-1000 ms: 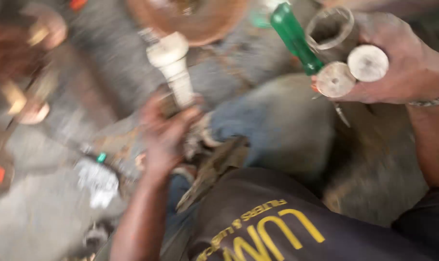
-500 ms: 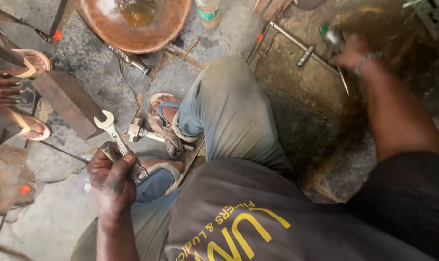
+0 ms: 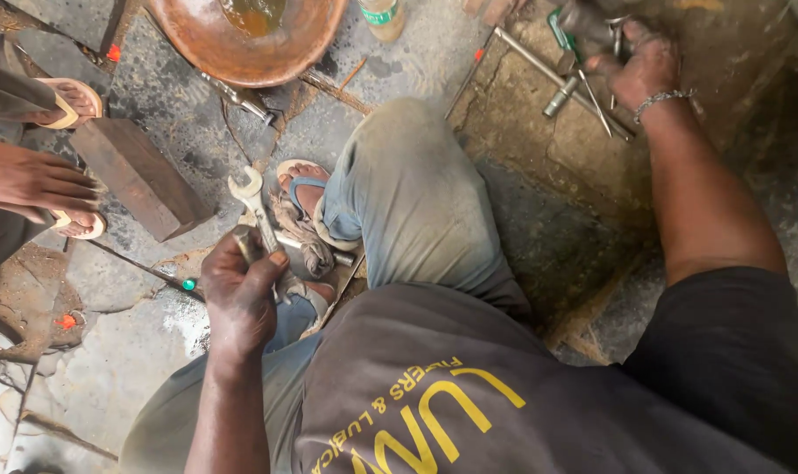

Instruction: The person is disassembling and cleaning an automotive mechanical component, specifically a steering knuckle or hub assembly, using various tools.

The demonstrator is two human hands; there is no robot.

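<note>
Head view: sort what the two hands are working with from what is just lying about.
In hand:
- left hand gripping an open-ended spanner
- right hand among loose metal tools, beside a long steel rod

Lying about:
- rusty bowl holding brownish liquid
- wooden block
- bottle
- rag by the sandalled foot
- another person's hand at the left edge

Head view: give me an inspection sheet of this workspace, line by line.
Surface: rough, dirty concrete ground.
Job's things: open-ended spanner in the left hand; metal rods and small tools under the right hand.
Clutter: rusty bowl holding liquid, wooden block, bottle, rag by the sandalled foot.
Grip: left closed around the spanner; right closed on tools, which ones cannot be told.
Cables: nothing seen.
Surroundings: another person's hand and sandalled feet at far left.
</note>
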